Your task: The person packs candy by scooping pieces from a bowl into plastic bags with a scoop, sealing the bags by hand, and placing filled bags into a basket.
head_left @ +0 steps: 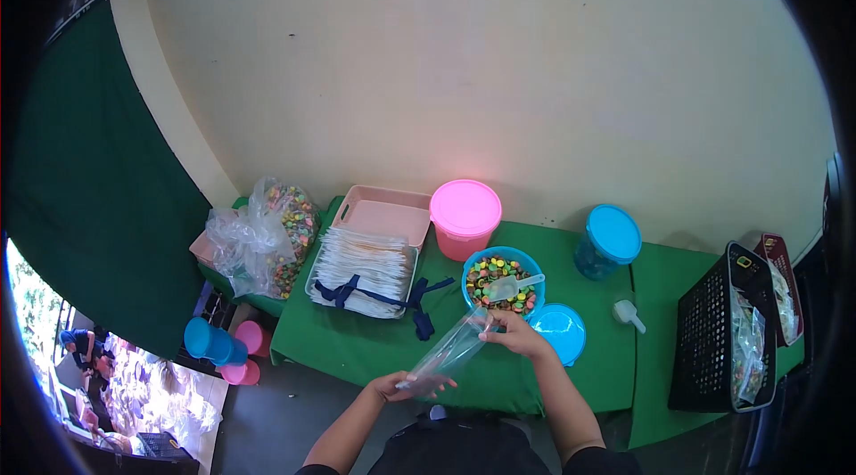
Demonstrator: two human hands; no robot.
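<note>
A clear plastic bag (445,353) is stretched between my two hands at the table's front edge. My left hand (412,386) holds its lower end, and my right hand (510,332) pinches the upper end. Just beyond my right hand stands a blue tub (502,251) of colourful wrapped pieces, with a clear scoop (514,286) lying on top of them. A round blue lid (559,333) lies right of my right hand. To the left, a stack of white packets (364,263) fills a tray, with a dark blue ribbon across it.
Behind are a pink tray (385,212), a pink lidded tub (465,218) and a blue lidded jar (608,241). A white scoop (629,315) and black basket (720,332) are right; a large filled bag (267,239) is left. A person (82,348) is far left.
</note>
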